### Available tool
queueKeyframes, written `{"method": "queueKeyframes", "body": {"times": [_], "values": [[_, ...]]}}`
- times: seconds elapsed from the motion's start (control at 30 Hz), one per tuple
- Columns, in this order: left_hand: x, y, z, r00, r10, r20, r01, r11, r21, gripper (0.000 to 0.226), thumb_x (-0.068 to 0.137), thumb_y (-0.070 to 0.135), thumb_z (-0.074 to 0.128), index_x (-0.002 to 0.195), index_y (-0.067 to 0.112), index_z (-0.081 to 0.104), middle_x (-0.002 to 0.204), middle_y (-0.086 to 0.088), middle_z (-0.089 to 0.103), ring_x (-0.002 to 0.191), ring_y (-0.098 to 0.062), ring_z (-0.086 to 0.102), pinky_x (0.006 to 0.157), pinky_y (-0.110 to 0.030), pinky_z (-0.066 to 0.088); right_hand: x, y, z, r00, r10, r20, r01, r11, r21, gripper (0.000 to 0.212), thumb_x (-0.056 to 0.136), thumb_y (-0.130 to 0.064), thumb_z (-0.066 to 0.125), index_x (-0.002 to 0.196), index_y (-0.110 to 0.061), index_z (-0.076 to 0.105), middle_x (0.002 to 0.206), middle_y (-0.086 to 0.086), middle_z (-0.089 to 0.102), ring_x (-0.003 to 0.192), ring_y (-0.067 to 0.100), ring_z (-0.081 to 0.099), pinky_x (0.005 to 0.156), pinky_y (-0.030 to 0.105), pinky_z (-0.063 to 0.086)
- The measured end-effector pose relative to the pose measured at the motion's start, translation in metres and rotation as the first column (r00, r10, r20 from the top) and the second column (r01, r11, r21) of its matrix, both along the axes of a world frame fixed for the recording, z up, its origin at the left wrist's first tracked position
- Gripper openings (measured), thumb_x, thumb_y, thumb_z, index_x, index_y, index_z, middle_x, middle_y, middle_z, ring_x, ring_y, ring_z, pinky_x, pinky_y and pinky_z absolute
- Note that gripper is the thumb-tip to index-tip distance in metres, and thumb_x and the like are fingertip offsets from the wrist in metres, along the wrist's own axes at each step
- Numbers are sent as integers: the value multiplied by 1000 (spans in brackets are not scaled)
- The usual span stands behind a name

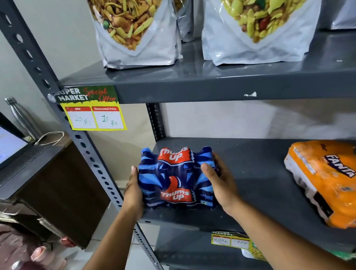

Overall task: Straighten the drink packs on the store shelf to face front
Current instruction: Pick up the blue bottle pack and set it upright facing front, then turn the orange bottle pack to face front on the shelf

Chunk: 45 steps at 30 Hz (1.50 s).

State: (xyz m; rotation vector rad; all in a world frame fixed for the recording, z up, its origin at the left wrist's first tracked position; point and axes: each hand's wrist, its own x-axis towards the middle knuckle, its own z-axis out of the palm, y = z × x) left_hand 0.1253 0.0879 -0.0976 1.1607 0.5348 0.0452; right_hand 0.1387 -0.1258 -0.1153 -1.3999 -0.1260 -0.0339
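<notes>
From the head camera we see our two hands clamped on one blue Thums Up pack [176, 178], which sits at the left front of the grey middle shelf [262, 183], close to the perforated upright post [94, 160]. Our left hand [133, 191] presses flat against the pack's left side, and our right hand [218, 181] grips its right side with the thumb over the top film and the fingers behind. The pack's shrink-wrap shows two red logos facing up toward us; what is inside cannot be counted through the wrap. Well apart to the right on the same shelf lies one orange Fanta pack [336, 182], turned at an angle, with dark and white cartons showing at its open end. On the upper shelf [211, 85] stand two large white snack bags [137, 29], each with a clear window full of fried mix, the left one orange-brown, the right bag [259, 22] yellower; more bags show partly behind and at the far right. One yellow price tag [93, 109] hangs from the upper shelf's left corner, with two handwritten prices. To the left, a desk carries one open laptop [6, 154] and two bottles [23, 117]. A pink backpack [16, 254] rests on the floor below.
</notes>
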Motion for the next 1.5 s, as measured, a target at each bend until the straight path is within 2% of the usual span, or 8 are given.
{"method": "queueKeyframes", "body": {"times": [0.17, 0.27, 0.37, 0.5, 0.67, 0.9, 1.17, 1.5], "values": [[-8, -2, 11, 1000, 15, -1, -15, 1000, 0, 52, 94, 62, 39, 96, 20, 70, 75, -8, 79, 86, -32, 69, 80, -45, 54, -9, 2, 11, 1000, 5, -3, -5, 1000, -25, 35, 67, -56, 69, 102, -51, 64, 103, -6, 76, 93, 14, 74, 73, 30, 60], [-17, -8, 23, 1000, -4, -1, 4, 998, 56, 55, 95, 61, 37, 104, 17, 69, 78, -9, 79, 85, -29, 69, 77, -43, 54, -13, -11, 19, 992, 113, -55, -117, 990, -79, 86, 60, -65, 69, 138, -40, 44, 137, -3, 59, 113, 12, 65, 89, 31, 55], [-26, -13, 42, 991, -27, 133, -35, 895, 444, 62, 96, 64, 29, 128, 21, 60, 116, -13, 73, 102, -24, 67, 92, -43, 52, -20, -40, 33, 999, 42, -27, -49, 943, -331, 120, 52, -80, 62, 153, -35, 17, 149, -15, 34, 134, 7, 38, 104, 30, 36], [-28, -49, 90, 890, -228, 394, -250, 480, 841, 56, 99, 43, 34, 148, 18, 42, 154, -8, 44, 142, -18, 38, 118, -34, 27, -27, -96, 46, 953, -220, 207, 293, 843, -451, 96, 69, -66, 68, 148, -25, 34, 153, 3, 40, 141, 18, 37, 115, 43, 32], [-14, -163, 108, 756, -562, 336, -126, 380, 917, 62, 98, 43, 33, 151, 10, 35, 161, -8, 31, 150, -20, 24, 123, -35, 16, -40, -191, 67, 809, -468, 356, 586, 688, -428, 58, 80, -47, 64, 131, -24, 54, 128, 15, 61, 117, 31, 58, 100, 43, 47], [6, -299, 48, 747, -665, -4, 448, 498, 742, 60, 104, 40, 34, 153, 7, 27, 164, -7, 23, 151, -21, 20, 122, -30, 11, -66, -315, 57, 656, -755, 25, 662, 559, -499, 55, 93, -37, 57, 138, -6, 49, 142, 18, 53, 131, 36, 48, 105, 38, 37], [26, -374, -12, 769, -640, -2, 559, 670, 488, 74, 85, 68, 38, 144, 23, 44, 146, -5, 52, 127, -26, 55, 107, -44, 44, -70, -359, 15, 592, -622, -512, 619, 758, -205, 65, 88, -54, 56, 136, -10, 49, 140, 5, 54, 127, 32, 50, 107, 43, 40], [31, -410, -13, 836, -547, -39, 527, 783, 331, 73, 82, 67, 39, 148, 38, 28, 149, -4, 50, 131, -34, 53, 103, -59, 45, -59, -357, -5, 645, -470, -602, 572, 820, -27, 51, 72, -61, 67, 108, -25, 65, 105, 10, 74, 99, 34, 68, 90, 55, 53]]}}
